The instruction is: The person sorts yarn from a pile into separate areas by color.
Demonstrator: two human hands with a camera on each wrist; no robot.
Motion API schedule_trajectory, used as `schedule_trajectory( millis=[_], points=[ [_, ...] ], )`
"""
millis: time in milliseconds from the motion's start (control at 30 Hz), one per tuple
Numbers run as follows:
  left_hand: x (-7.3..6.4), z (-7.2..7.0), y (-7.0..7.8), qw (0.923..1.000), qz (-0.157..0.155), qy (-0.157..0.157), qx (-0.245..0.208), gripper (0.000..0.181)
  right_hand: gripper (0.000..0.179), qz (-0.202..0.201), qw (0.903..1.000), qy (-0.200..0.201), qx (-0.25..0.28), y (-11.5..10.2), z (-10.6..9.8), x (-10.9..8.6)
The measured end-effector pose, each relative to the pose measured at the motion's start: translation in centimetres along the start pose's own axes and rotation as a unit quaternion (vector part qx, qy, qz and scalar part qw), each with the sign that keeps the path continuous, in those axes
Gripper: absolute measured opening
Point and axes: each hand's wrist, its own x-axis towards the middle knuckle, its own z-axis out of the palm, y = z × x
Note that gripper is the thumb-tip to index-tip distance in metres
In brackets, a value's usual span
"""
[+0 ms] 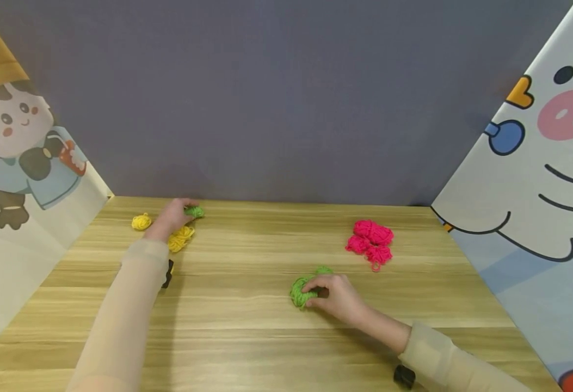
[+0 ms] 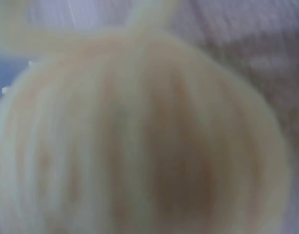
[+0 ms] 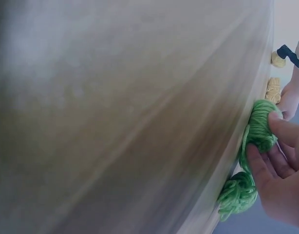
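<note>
At the far left of the table, my left hand [image 1: 170,219] grips a small green yarn ball [image 1: 195,212] between thumb and fingers. A yellow yarn bundle [image 1: 181,238] lies just below that hand, and a smaller yellow yarn ball [image 1: 141,221] to its left. Near the middle, my right hand [image 1: 339,299] pinches a larger green yarn ball [image 1: 299,293]. In the right wrist view the thumb and fingers close round this wound ball [image 3: 260,126], with another green yarn ball [image 3: 238,195] beside it. A blurred sleeve [image 2: 140,136] fills the left wrist view, hiding the left hand.
Several pink yarn balls [image 1: 371,239] sit grouped at the right of the wooden table [image 1: 247,348]. A grey panel [image 1: 276,103] rises along the back edge. Cartoon-printed panels [image 1: 516,190] flank both sides.
</note>
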Motion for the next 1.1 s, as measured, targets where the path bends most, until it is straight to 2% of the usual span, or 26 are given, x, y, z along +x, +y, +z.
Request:
schedule_trajectory(
  millis=[300, 633, 900, 1100],
  points=[
    [0.1, 0.2, 0.1, 1.0, 0.001, 0.006, 0.003, 0.042, 0.022, 0.004, 1.0, -0.003, 0.006, 0.2, -0.1, 0.1],
    [0.0, 0.0, 0.8, 0.9997, -0.006, 0.018, -0.013, 0.039, 0.022, 0.007, 0.9999, -0.009, 0.009, 0.3, -0.2, 0.1],
    [0.4, 0.0, 1.9, 0.9988, 0.02, 0.044, 0.004, 0.035, 0.022, 0.014, 0.9998, -0.013, 0.009, 0.2, -0.3, 0.1],
    [0.1, 0.0, 3.3, 0.9975, 0.034, 0.062, -0.006, 0.036, 0.022, 0.011, 0.9999, -0.012, 0.006, 0.2, -0.3, 0.1]
  ],
)
